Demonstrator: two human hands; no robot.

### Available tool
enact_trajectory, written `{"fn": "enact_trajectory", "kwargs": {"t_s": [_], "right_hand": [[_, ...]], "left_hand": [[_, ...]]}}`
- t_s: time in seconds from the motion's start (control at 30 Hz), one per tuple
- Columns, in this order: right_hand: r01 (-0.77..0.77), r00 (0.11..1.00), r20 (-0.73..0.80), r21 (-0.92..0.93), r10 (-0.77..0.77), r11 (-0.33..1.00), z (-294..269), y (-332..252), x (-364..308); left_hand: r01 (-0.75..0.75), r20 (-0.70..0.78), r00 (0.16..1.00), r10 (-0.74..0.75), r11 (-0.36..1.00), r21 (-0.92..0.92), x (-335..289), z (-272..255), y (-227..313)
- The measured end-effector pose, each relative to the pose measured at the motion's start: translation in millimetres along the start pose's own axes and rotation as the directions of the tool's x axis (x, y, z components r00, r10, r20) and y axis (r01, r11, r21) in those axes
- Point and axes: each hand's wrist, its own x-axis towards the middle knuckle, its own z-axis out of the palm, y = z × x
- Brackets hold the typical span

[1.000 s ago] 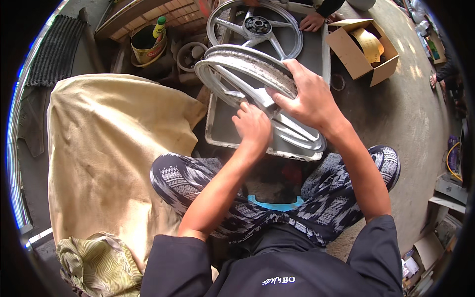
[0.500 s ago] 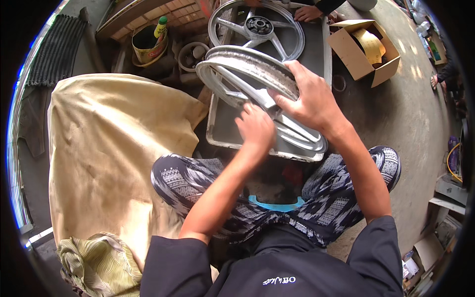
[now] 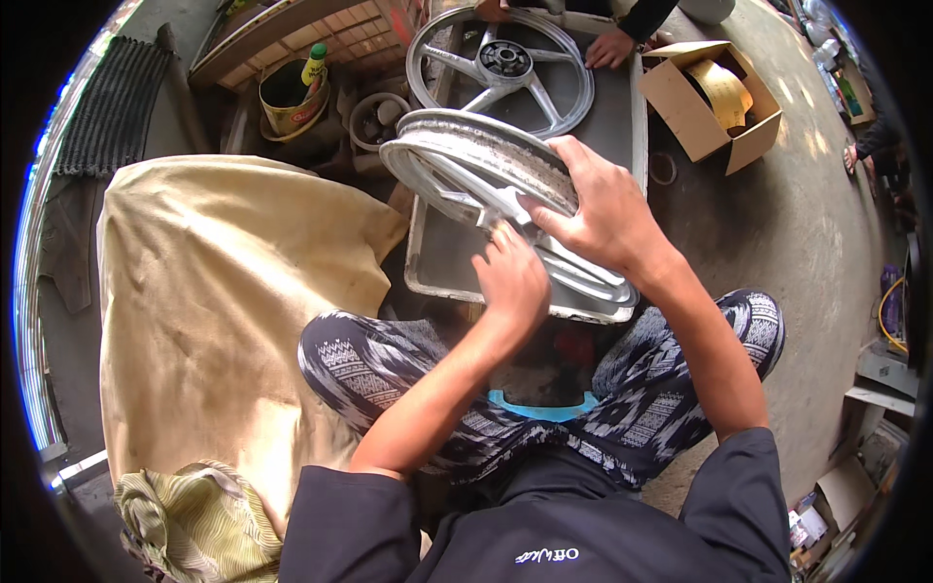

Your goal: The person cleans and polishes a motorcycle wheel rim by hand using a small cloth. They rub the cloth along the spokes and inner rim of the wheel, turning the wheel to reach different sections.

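A silver spoked motorcycle wheel rim (image 3: 501, 146) stands tilted over the near part of a grey tray (image 3: 413, 267). My right hand (image 3: 607, 209) grips its upper right edge, thumb on the near side and fingers over the outer band. My left hand (image 3: 515, 277) is closed, its fingertips against the spokes near the hub; whatever is pinched there is mostly hidden. The outer band carries dark, worn patches. Beyond it, a second silver wheel rim (image 3: 549, 109) lies across the tray's far part, with another person's hands (image 3: 609, 47) at its edge.
An open cardboard box (image 3: 695, 126) holding a yellow roll stands right of the tray. To the left are a bucket (image 3: 292, 107) with a green-capped bottle, a round pot (image 3: 377, 119) and a tan cloth cover (image 3: 233, 262). A patterned cloth (image 3: 199, 520) lies lower left.
My left hand has shifted slightly right and down along the spokes. The held wheel rim has dipped a little, my right hand still on it. The other person's hand moved slightly at the far rim.
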Motion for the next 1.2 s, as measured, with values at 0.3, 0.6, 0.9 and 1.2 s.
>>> {"fn": "enact_trajectory", "kwargs": {"t_s": [0.3, 0.6, 0.9, 1.2], "right_hand": [[0.013, 1.000, 0.006, -0.012, -0.013, 1.000, -0.2, -1.5, -0.1], [-0.016, 1.000, 0.008, -0.008, 0.016, 1.000, -1.9, -3.7, 6.1], [-0.049, 0.999, -0.002, -0.002, 0.049, 0.999, -3.1, 2.3, 8.3], [-0.051, 0.999, 0.002, 0.003, 0.051, 0.999, -6.3, 5.3, 6.8]], "left_hand": [[-0.005, -0.022, 1.000, 0.005, 1.000, 0.010, 7.3, 7.9, -15.7], [-0.012, -0.203, 0.979, 0.027, 0.997, 0.077, 7.9, 14.0, -12.6], [0.027, 0.134, 0.991, -0.025, 0.999, -0.018, 22.3, -12.1, -13.4], [0.014, 0.139, 0.990, -0.013, 1.000, -0.004, 23.3, -20.4, -17.9]]}}
